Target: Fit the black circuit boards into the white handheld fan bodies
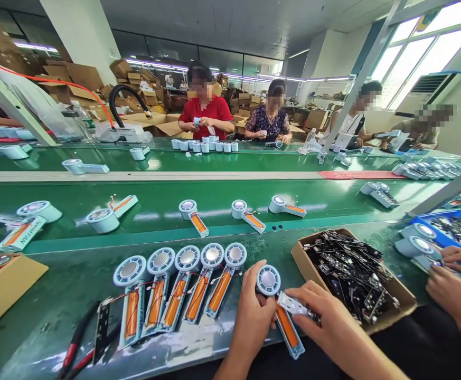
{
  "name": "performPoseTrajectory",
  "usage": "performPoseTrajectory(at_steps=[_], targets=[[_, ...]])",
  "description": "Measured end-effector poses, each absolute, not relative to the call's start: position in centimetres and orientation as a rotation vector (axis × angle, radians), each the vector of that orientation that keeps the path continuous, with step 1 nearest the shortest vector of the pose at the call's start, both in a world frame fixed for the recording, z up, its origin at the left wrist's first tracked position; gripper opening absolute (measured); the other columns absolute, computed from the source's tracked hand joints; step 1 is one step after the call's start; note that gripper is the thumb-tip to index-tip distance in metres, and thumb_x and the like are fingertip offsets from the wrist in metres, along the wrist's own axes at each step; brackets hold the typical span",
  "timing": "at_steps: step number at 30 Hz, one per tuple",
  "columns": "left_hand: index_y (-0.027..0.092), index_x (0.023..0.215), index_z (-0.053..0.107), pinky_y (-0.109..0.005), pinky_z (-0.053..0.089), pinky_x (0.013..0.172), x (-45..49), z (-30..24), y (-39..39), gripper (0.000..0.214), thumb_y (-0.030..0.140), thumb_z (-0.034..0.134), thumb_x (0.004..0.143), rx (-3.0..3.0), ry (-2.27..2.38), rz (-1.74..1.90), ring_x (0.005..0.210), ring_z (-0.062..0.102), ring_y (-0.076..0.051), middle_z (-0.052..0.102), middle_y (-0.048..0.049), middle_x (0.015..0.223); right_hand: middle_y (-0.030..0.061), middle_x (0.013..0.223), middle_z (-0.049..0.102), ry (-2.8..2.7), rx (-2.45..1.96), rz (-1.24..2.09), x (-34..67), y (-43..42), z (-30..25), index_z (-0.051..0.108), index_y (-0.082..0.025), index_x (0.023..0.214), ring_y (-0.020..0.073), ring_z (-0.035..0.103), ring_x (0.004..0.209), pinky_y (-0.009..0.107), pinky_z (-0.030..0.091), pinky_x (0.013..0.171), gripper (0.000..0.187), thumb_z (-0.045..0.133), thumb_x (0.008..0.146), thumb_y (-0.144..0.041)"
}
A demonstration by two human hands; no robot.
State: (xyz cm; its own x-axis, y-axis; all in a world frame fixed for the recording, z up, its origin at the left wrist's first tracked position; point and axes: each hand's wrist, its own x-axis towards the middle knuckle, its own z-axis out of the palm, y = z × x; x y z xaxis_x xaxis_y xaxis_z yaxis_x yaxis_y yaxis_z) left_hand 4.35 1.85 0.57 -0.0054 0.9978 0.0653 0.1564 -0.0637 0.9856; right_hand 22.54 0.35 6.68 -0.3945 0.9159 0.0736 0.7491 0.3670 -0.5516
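Here's the handheld fan (269, 279), just left of the carton (300, 254) at the near edge of the bench, round head up, its open handle slanting toward the wearer with an orange cell (288, 330) on show. The left hand (252, 306) has it — fingers curled closely round the left of the head, thumb tucked below, no daylight in that grip. And the right hand (325, 311), on the carton's near left, has thumb and fingers closed in a pinch on a pale circuit board (291, 303), held right over the top of the handle; whether board and handle touch, I cannot tell.

Into the carton itself: a tangled heap of dark boards (353, 269) and thin wires. Left of the carton, past the left hand, five more fans (186, 258) stand in a slanting row, orange cells bared, red wires looping across. Farther left lie a dark strip board (102, 327) and red-and-black pliers (71, 352).

Right of the carton — a co-worker's hands (452, 285) at another piece, near a blue tray (420, 219) of small parts. Beyond the carton, the green belt (214, 187) carries spaced-out fans, and across it a person in red (206, 113) handles a pale blue part behind a cluster of similar ones.
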Motion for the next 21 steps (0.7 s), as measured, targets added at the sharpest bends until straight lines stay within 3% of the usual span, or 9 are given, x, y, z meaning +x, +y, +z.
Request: performPoseTrajectory(at_steps=[5, 13, 21], targets=[[0.031, 0.149, 0.035, -0.025, 0.057, 0.044, 4.6, 0.3, 1.6, 0.066, 0.013, 0.049, 0.087, 1.231, 1.236, 1.114, 0.049, 0.059, -0.010, 0.068, -0.0029, 0.098, 0.0066, 0.093, 0.067, -2.060, -1.393, 0.330, 21.4, -2.2, 2.3, 0.060, -0.023, 0.133, 0.0190, 0.071, 0.078, 0.026, 0.060, 0.070, 0.034, 0.055, 0.099, -0.024], [0.033, 0.152, 0.033, -0.036, 0.064, 0.076, 2.9, 0.5, 1.4, 0.065, 0.016, 0.052, 0.092, 1.194, 1.094, 1.094, 0.085, 0.070, -0.018, 0.062, -0.0089, 0.129, 0.0090, 0.097, 0.061, -1.975, -1.382, 0.223, 18.5, -2.7, 2.0, 0.057, -0.019, 0.135, 0.0186, 0.068, 0.080, 0.028, 0.060, 0.070, 0.035, 0.048, 0.101, -0.018], [0.034, 0.154, 0.033, -0.034, 0.064, 0.078, 2.5, 0.9, 1.4, 0.064, 0.021, 0.052, 0.094, 1.251, 1.116, 1.056, 0.094, 0.069, -0.019, 0.058, -0.0096, 0.133, 0.0088, 0.101, 0.055, -1.967, -1.411, 0.295, 18.7, -2.5, 1.4, 0.056, -0.021, 0.136, 0.0189, 0.065, 0.082, 0.030, 0.061, 0.072, 0.036, 0.047, 0.102, -0.018]])
